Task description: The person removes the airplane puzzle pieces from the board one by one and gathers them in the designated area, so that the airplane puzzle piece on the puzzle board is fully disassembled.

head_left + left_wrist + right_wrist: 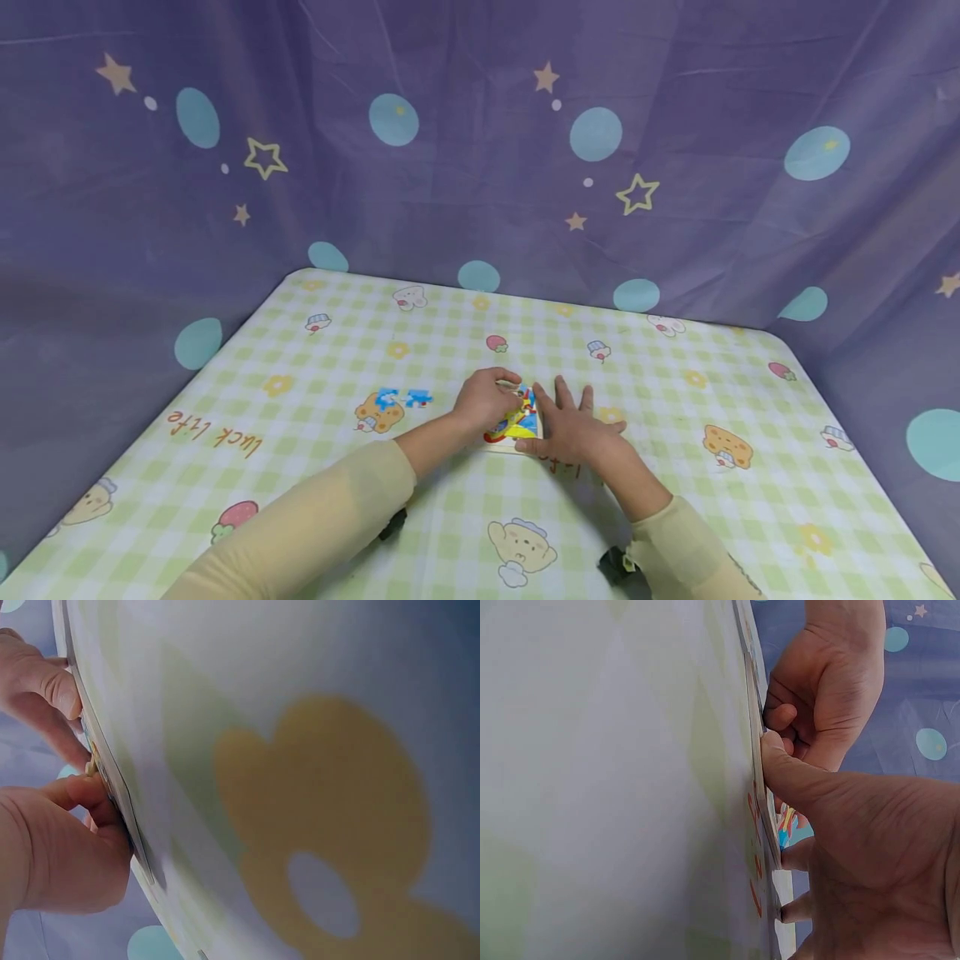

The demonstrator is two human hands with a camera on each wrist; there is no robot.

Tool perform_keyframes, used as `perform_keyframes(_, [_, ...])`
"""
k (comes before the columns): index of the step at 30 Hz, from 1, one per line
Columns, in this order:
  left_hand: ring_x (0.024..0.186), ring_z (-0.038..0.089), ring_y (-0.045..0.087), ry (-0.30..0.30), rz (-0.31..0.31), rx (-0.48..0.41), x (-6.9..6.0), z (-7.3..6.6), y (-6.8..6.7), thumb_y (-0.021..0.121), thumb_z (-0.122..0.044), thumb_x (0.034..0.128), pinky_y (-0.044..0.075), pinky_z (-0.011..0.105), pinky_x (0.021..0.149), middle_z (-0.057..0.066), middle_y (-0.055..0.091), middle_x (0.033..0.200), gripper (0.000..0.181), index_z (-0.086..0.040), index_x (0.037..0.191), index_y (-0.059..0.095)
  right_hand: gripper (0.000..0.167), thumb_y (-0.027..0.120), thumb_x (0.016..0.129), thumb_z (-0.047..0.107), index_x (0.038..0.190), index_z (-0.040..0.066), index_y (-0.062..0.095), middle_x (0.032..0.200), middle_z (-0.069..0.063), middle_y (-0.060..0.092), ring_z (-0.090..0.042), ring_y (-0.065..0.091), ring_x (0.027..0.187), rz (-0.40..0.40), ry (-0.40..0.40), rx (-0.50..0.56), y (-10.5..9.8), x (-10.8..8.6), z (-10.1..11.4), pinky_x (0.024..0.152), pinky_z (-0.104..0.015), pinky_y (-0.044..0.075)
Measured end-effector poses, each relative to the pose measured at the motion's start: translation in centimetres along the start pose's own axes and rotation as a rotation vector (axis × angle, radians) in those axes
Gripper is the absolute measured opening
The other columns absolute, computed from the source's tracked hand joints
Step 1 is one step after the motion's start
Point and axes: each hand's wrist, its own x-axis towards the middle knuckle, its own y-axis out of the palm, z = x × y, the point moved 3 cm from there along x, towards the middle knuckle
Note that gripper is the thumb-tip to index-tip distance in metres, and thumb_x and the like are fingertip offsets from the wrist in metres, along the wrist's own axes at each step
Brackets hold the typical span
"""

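Observation:
A small jigsaw puzzle [514,431] in a pale tray lies on the table, with yellow, red and blue printing. Over its upper left part my left hand [486,402] bends its fingers and pinches a puzzle piece [91,766]. The piece is mostly hidden by the fingers in the head view. My right hand [576,429] spreads its fingers along the tray's right side, and its thumb [780,754] rests on the near edge. Two blue puzzle pieces, one on the left [387,399] and one on the right [417,398], lie apart from the tray, left of my left hand.
A green-and-white checked cloth [450,533] with cartoon prints covers the table. Purple curtains [480,167] with stars and dots hang behind and at both sides. Dark wrist devices, left [393,523] and right [616,566], sit under the sleeves.

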Motion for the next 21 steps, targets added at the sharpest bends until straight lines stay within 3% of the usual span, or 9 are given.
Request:
perform_keyframes(6, [0.086,0.017,0.068,0.01,0.005,-0.036,0.01,0.01,-0.14,0.074,-0.006,0.0877,0.055,0.032,0.074,0.006,0.074,0.097,0.025,-0.005,0.113,0.072,0.097,0.063,0.09,0.067,0.164,0.024,0.016,0.168,-0.018,0.0,-0.059,-0.005,0.145,0.0,-0.001,0.0,-0.08,-0.08,0.02,0.082,-0.093,0.012])
perform_keyframes(14, [0.056,0.014,0.057,-0.026,0.034,-0.178,0.02,0.33,-0.57,0.072,-0.002,0.0886,0.046,0.023,0.05,0.008,0.074,0.09,0.028,0.0,0.116,0.067,0.098,0.061,0.089,0.069,0.164,0.024,0.016,0.168,-0.018,0.0,-0.059,-0.004,0.145,0.003,0.009,-0.015,0.05,0.06,-0.05,0.082,-0.093,0.014])
perform_keyframes(21, [0.058,0.015,0.06,-0.025,0.036,-0.208,0.29,0.58,-0.94,0.073,-0.003,0.0888,0.045,0.021,0.048,0.007,0.074,0.089,0.03,0.0,0.118,0.066,0.099,0.062,0.088,0.069,0.164,0.025,0.016,0.168,-0.017,-0.001,-0.059,-0.004,0.145,0.003,0.015,-0.018,0.11,0.13,-0.07,0.082,-0.093,0.014])
